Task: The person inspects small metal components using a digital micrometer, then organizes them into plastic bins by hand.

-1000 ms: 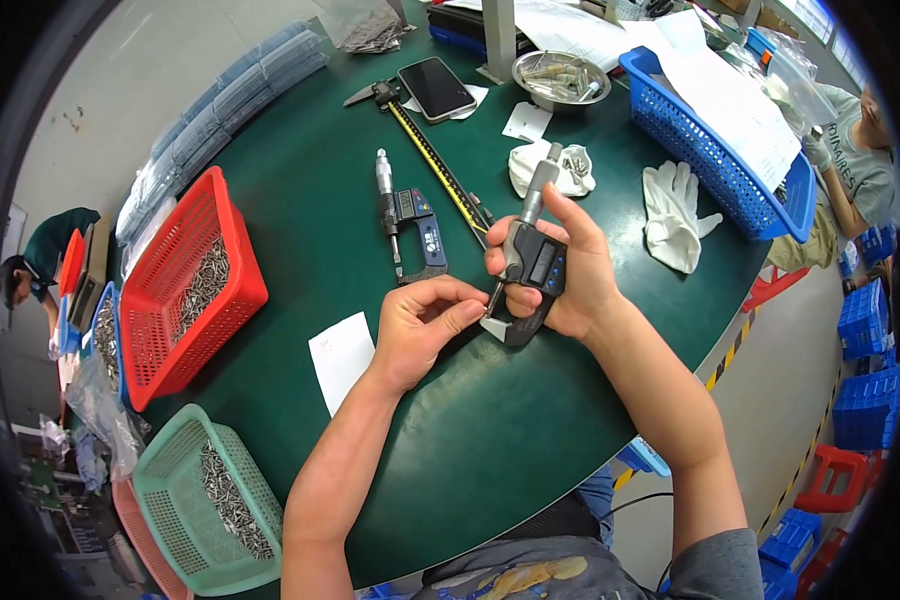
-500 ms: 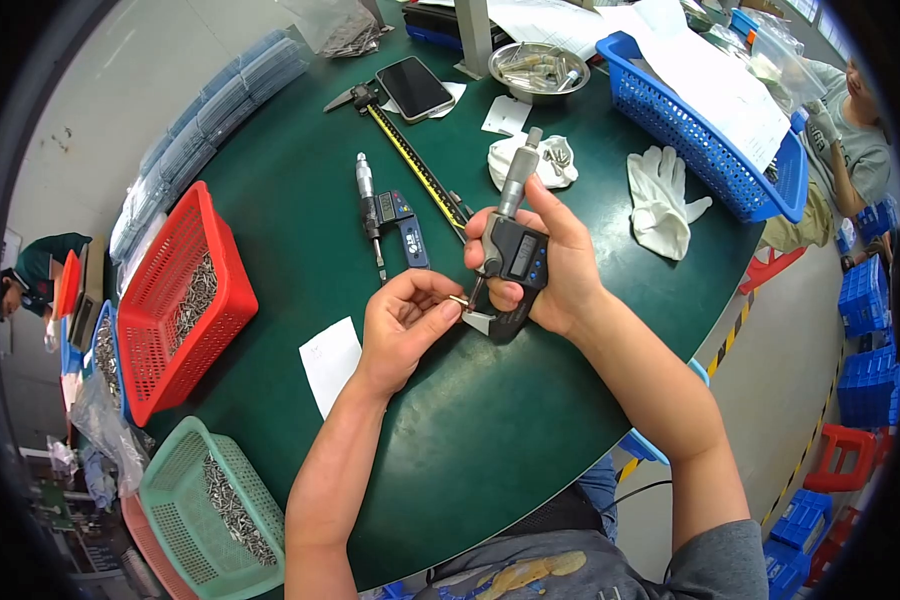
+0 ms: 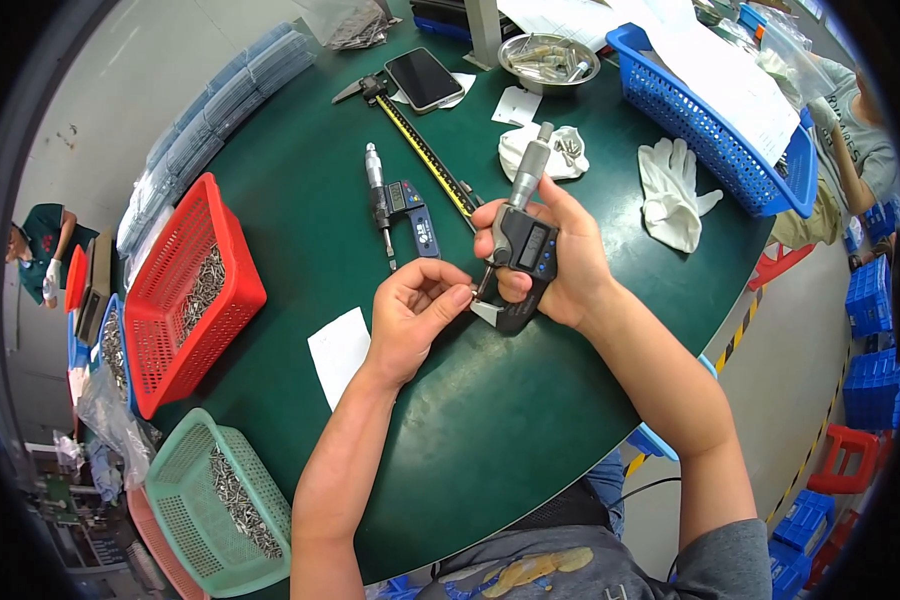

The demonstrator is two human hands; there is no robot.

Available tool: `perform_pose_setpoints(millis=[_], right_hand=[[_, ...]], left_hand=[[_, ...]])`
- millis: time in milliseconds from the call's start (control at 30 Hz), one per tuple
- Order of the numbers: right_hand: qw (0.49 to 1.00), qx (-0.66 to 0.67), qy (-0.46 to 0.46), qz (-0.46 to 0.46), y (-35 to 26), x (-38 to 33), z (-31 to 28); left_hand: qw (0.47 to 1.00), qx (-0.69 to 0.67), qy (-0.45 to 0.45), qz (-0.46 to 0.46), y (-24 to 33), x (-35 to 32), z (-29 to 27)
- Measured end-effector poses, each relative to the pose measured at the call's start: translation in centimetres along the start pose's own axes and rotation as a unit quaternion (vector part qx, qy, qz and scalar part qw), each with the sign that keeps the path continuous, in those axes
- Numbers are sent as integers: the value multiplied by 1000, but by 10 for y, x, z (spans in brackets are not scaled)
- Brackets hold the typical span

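Observation:
My right hand (image 3: 575,260) is wrapped round a digital micrometer (image 3: 526,240), its thimble pointing up and away and its frame low near the tabletop. My left hand (image 3: 415,320) is closed in a pinch, thumb and forefinger at the micrometer's measuring gap. Between those fingertips is a small metal pin, now almost wholly hidden by them. A second digital micrometer (image 3: 397,200) lies on the green table (image 3: 490,430) beyond my left hand. Past it, a caliper (image 3: 420,143) with a yellow-marked scale lies slantwise.
Left stand a red basket (image 3: 232,270) and a green basket (image 3: 195,425), both holding small metal pins. Ahead are a phone (image 3: 424,79), a steel bowl (image 3: 548,62), a white cloth (image 3: 515,152) with pins and a white glove (image 3: 672,195). A blue basket (image 3: 705,130) stands far right.
The scene has shifted slightly right in view. My left fingertips now cover most of the pin at the micrometer's gap. At far left, another person's gloved hand has come into sight.

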State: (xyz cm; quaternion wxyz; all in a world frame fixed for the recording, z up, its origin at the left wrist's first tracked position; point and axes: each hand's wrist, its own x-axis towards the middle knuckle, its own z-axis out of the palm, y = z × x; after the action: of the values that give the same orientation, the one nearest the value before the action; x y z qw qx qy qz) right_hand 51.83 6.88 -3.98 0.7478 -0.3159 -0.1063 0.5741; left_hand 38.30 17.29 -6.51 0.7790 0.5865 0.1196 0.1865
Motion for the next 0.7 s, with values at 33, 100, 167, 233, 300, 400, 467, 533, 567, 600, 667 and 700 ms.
perform_pose_setpoints(millis=[33, 100, 167, 233, 300, 400, 467, 533, 567, 600, 667, 700], right_hand=[[1000, -1, -2, -1, 0, 0, 0], [1000, -2, -4, -1, -1, 0, 1], [1000, 1, -3, 4, -3, -2, 2], [1000, -7, 2, 4, -3, -2, 1], [1000, -16, 8, 1, -3, -1, 0], [1000, 7, -3, -3, -1, -1, 0], [1000, 0, -3, -2, -1, 0, 0], [1000, -12, -4, 1, -1, -1, -1], [1000, -13, -7, 1, 0, 0, -1], [1000, -13, -6, -3, 1, 0, -2], [1000, -4, -8, -4, 1, 0, -2], [1000, -4, -10, -3, 1, 0, -2]], left_hand=[[1000, 2, 1, 0, 0, 0, 0], [1000, 4, 2, -1, 1, 0, 1], [1000, 16, 2, 2, 1, 0, 1], [1000, 19, 1, -2, 2, 0, 2], [1000, 20, -2, -5, 2, 1, 3], [1000, 17, -6, -1, 4, 0, 2], [1000, 24, -7, 14, 2, -1, 1], [1000, 20, -6, 13, 1, -1, 2], [1000, 19, -1, 10, 2, -1, 1], [1000, 20, 0, 13, 2, -2, 1], [1000, 16, -1, 0, 2, -2, 1], [1000, 17, 1, 1, 2, -2, 1]])
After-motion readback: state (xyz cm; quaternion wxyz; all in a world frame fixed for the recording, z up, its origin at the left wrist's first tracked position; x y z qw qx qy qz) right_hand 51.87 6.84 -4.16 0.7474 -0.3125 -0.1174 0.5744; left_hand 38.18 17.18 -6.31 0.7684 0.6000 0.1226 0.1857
